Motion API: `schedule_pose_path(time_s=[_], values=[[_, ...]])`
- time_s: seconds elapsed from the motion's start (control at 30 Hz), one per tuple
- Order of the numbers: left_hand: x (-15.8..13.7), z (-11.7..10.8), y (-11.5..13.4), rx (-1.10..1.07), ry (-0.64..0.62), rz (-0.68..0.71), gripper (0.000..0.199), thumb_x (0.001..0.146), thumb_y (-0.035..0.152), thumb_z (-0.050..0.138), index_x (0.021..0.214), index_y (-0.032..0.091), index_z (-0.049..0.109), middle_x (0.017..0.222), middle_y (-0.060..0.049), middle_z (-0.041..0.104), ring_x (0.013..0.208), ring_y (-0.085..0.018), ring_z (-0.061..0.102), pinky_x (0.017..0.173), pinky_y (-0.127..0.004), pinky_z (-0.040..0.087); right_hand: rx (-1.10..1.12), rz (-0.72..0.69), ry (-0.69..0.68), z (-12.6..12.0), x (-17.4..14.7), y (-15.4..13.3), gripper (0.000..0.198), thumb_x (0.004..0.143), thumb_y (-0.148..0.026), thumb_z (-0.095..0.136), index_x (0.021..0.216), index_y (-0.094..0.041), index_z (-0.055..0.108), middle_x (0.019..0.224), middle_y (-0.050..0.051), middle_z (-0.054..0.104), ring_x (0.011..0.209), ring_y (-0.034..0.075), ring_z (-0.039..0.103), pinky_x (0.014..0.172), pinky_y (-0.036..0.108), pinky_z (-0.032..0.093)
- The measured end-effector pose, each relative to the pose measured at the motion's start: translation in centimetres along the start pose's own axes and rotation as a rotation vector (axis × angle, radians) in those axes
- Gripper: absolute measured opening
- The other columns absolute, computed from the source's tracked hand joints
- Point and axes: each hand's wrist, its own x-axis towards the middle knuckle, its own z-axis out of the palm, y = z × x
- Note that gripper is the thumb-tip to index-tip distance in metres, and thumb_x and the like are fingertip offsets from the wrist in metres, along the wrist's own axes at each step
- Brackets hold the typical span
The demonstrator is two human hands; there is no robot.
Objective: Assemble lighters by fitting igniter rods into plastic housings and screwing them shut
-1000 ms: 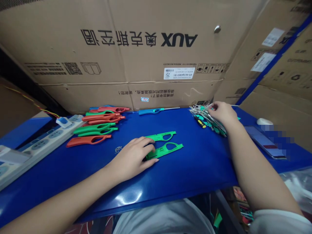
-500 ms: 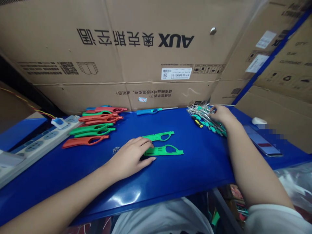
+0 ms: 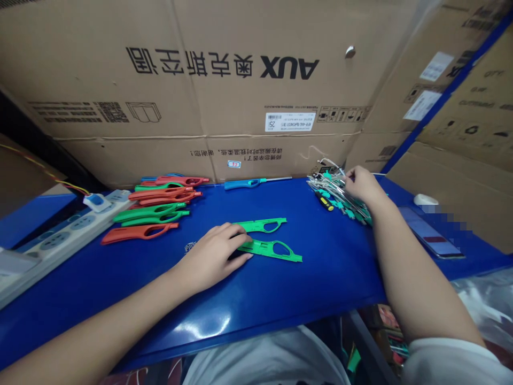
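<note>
My left hand grips the left end of a green plastic lighter casing half between thumb and fingers; the casing tilts down to the right. Just beyond it lies a second green casing half, its left end partly behind my fingers. At the back right, my right hand pinches a thin white wire that arcs up over a pile of metal lighter rods with teal parts; what hangs on the wire is hidden. A black and yellow screwdriver lies against the pile's front.
Red and green lighter casings are stacked at the left beside a power strip. An assembled blue lighter lies before the cardboard wall. Small metal bits sit by my left wrist. A phone lies right.
The nearer green casing has turned, its right end swinging towards me. My right hand has risen slightly, and the white wire now sticks up from the pile.
</note>
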Motion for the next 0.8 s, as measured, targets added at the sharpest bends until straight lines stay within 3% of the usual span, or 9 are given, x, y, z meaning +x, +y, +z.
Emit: schedule_pose_path(time_s=[0.1,0.17,0.37,0.57,0.8], values=[[0.0,0.1,-0.1,0.014,-0.012,-0.006,0.023,0.099,0.037,0.058,0.115,0.022,0.066,0.112,-0.008,0.066,0.105,-0.027,0.061,0.092,-0.043,0.049,0.068,0.103,0.038,-0.6,-0.4,-1.0,0.006,0.085,-0.024,0.054,0.088,-0.020,0.057,0.086,0.014,0.066,0.082,0.028,0.060,0.075,0.039,0.047],[0.0,0.2,-0.1,0.022,-0.019,-0.010,0.023,0.099,0.037,0.057,0.115,0.023,0.065,0.111,-0.008,0.066,0.105,-0.027,0.061,0.092,-0.043,0.049,0.108,0.082,0.035,-1.0,-0.9,-1.9,0.005,0.086,-0.024,0.053,0.089,-0.021,0.055,0.086,0.013,0.066,0.080,0.027,0.060,0.075,0.037,0.046],[0.0,-0.1,-0.5,0.036,-0.036,-0.025,0.020,0.099,0.036,0.057,0.113,0.024,0.065,0.108,-0.007,0.065,0.101,-0.026,0.062,0.089,-0.041,0.048,0.208,-0.185,0.020,-2.0,-2.6,-4.5,0.005,0.091,-0.026,0.050,0.092,-0.022,0.050,0.087,0.009,0.064,0.077,0.023,0.057,0.072,0.034,0.043],[-0.2,-1.4,-0.5,-0.001,-0.084,-0.063,0.013,0.093,0.027,0.061,0.105,0.021,0.062,0.103,-0.007,0.064,0.096,-0.026,0.061,0.083,-0.037,0.049,0.420,-0.432,-0.133,-2.0,-4.8,-7.9,0.014,0.097,-0.036,0.049,0.099,-0.022,0.051,0.085,0.005,0.061,0.072,0.019,0.055,0.069,0.031,0.042],[-0.4,-2.8,-0.3,-0.036,-0.139,-0.106,0.013,0.082,0.020,0.062,0.095,0.021,0.059,0.097,-0.005,0.062,0.092,-0.025,0.061,0.076,-0.034,0.049,0.489,-0.673,-0.218,-1.2,-7.6,-11.7,0.011,0.098,-0.033,0.051,0.098,-0.021,0.053,0.081,0.002,0.058,0.068,0.016,0.051,0.065,0.029,0.040]])
